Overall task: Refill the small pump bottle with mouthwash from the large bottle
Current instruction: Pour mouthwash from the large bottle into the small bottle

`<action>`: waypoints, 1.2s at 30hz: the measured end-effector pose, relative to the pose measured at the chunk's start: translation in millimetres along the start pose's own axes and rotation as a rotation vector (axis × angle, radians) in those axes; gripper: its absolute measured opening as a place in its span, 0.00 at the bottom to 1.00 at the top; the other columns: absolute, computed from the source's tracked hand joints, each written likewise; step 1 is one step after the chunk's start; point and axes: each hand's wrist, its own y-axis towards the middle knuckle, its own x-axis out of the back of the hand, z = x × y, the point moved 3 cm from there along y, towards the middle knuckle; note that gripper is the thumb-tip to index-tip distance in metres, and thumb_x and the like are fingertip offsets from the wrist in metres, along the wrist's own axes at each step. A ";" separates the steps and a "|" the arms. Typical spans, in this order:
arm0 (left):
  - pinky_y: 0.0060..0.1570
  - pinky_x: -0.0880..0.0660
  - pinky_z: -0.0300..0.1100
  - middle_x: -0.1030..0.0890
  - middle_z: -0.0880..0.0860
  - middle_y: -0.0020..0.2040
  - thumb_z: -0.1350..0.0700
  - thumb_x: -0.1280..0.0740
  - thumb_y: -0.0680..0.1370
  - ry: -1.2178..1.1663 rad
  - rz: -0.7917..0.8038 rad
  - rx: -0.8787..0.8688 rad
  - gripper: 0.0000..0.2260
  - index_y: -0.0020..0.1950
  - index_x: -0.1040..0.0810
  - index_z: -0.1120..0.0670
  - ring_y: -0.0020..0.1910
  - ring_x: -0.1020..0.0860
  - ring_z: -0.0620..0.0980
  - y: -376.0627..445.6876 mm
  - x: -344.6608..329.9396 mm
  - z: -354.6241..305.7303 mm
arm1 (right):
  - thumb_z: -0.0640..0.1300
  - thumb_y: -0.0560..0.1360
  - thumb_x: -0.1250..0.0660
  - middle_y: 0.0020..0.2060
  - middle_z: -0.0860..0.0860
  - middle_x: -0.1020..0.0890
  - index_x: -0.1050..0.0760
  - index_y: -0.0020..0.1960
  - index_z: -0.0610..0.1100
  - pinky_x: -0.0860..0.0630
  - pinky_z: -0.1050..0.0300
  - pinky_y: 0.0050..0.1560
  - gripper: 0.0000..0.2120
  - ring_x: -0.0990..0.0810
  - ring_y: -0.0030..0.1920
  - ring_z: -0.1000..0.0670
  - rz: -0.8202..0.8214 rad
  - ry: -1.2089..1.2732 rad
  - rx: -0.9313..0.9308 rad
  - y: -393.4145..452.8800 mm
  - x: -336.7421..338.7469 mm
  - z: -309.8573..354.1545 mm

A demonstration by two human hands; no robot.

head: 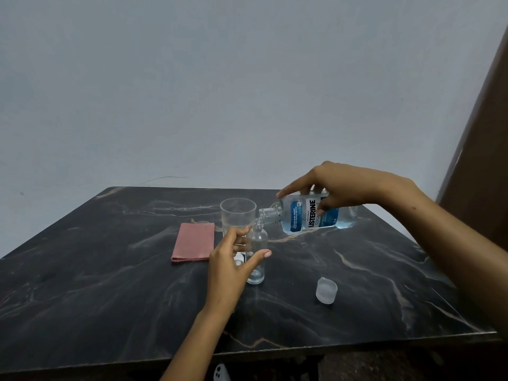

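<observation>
Both hands are busy: my right hand (346, 188) tips the big bottle (316, 215) over, and my left hand (233, 259) wraps the little bottle (257, 254) standing on the table (110, 298). Its cap (326, 292) lies off. The little bottle looks almost empty, so most pouring is left.

The left hand (229, 264) reaches in from the near edge, forearm angled up and to the right, thumb and fingers curled in a loose upright grip at centre. The right hand (338, 188) comes in from the right, arm raised, palm down, fingers wrapped from above, index finger stretched out straight to the left.
</observation>
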 end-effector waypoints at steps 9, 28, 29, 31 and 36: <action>0.49 0.20 0.43 0.19 0.44 0.49 0.41 0.26 0.63 0.009 -0.003 0.018 0.23 0.54 0.25 0.46 0.49 0.19 0.42 0.3 -0.3 1.9 | 0.35 0.68 0.27 0.53 0.53 0.18 0.33 0.65 0.68 0.23 0.56 0.47 0.38 0.21 0.49 0.52 0.002 0.008 -0.003 -2.7 1.8 0.5; 0.48 0.20 0.40 0.19 0.43 0.50 0.39 0.27 0.63 0.001 -0.004 0.018 0.23 0.55 0.26 0.44 0.50 0.20 0.41 0.5 -0.7 2.2 | 0.34 0.68 0.27 0.57 0.51 0.19 0.34 0.67 0.66 0.22 0.55 0.49 0.38 0.21 0.53 0.52 0.046 0.003 -0.021 -1.4 6.1 7.3; 0.49 0.20 0.41 0.19 0.43 0.50 0.39 0.27 0.63 0.001 -0.003 0.017 0.24 0.55 0.26 0.44 0.50 0.20 0.41 0.5 -0.8 2.1 | 0.34 0.68 0.27 0.57 0.51 0.19 0.34 0.67 0.66 0.22 0.54 0.50 0.38 0.21 0.53 0.51 0.049 0.005 -0.024 -1.3 6.5 7.9; 0.49 0.20 0.40 0.19 0.43 0.50 0.39 0.27 0.63 0.003 -0.001 0.014 0.23 0.55 0.26 0.44 0.50 0.20 0.41 0.2 -0.6 1.9 | 0.34 0.68 0.28 0.56 0.51 0.19 0.34 0.67 0.66 0.22 0.53 0.51 0.38 0.21 0.53 0.51 0.053 0.005 -0.024 -1.5 7.1 8.8; 0.48 0.21 0.37 0.20 0.41 0.49 0.38 0.28 0.63 0.007 0.002 0.009 0.23 0.54 0.26 0.43 0.49 0.20 0.39 0.2 -0.3 0.3 | 0.33 0.68 0.28 0.56 0.51 0.19 0.33 0.67 0.65 0.22 0.54 0.51 0.38 0.21 0.52 0.51 0.050 -0.005 -0.023 -0.8 9.3 10.3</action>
